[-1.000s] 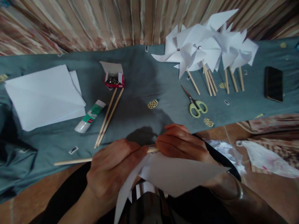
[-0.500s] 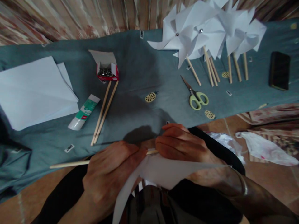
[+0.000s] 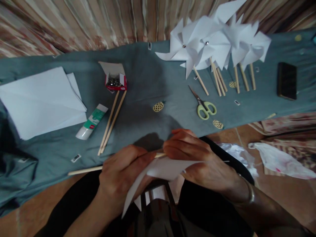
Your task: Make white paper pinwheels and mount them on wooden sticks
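Observation:
My left hand is closed around a thin wooden stick, which juts out to the left past my fingers. A short piece of the same stick shows between my two hands. Closed fingers of my right hand grip its other end, though the fingertips are hidden from above. A white paper pinwheel hangs under the stick, its blades spreading towards my body and against my right hand. How it joins the stick cannot be seen.
On the green cloth lie white paper sheets, a glue tube, two wooden sticks, an open box of pushpins, green-handled scissors, several finished pinwheels and a black phone. Plastic bags are on the floor.
The pinwheel's blades have drawn up and closer to my hands, showing less paper. The left hand has shifted slightly right with the stick. The whole view has tilted a little.

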Demonstrator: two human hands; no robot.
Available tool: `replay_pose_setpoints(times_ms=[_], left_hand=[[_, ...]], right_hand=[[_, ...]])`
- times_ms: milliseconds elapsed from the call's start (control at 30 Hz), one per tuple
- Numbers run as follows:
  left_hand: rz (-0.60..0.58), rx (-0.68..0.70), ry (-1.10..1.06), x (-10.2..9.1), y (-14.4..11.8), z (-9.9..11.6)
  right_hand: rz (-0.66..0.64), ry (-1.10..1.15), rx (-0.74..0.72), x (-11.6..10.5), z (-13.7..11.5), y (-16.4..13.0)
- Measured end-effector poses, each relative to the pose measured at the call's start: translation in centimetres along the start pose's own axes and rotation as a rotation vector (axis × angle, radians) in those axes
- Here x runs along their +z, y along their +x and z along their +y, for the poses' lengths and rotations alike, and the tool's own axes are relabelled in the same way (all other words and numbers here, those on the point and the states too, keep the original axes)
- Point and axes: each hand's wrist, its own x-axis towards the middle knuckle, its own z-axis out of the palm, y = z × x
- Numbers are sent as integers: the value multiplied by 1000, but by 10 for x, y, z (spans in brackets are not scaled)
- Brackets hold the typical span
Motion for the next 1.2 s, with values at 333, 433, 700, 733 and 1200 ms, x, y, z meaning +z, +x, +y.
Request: replay_pose_setpoints(times_ms=[333, 433, 700, 733, 1200], left_hand=[[108, 140, 98, -2, 82, 7], [117, 123, 48, -1, 85, 5], [151, 52, -34, 2, 91, -1], [153, 23, -46, 2, 92, -1], [341, -399, -502, -5, 104, -10]], right_hand=[[-54, -2, 90, -9, 8, 11], [-8, 11, 88, -10, 10, 12], [107, 14, 73, -5, 16, 12], [130, 10, 72, -6, 15, 12], [530, 50, 250, -8, 27, 12]])
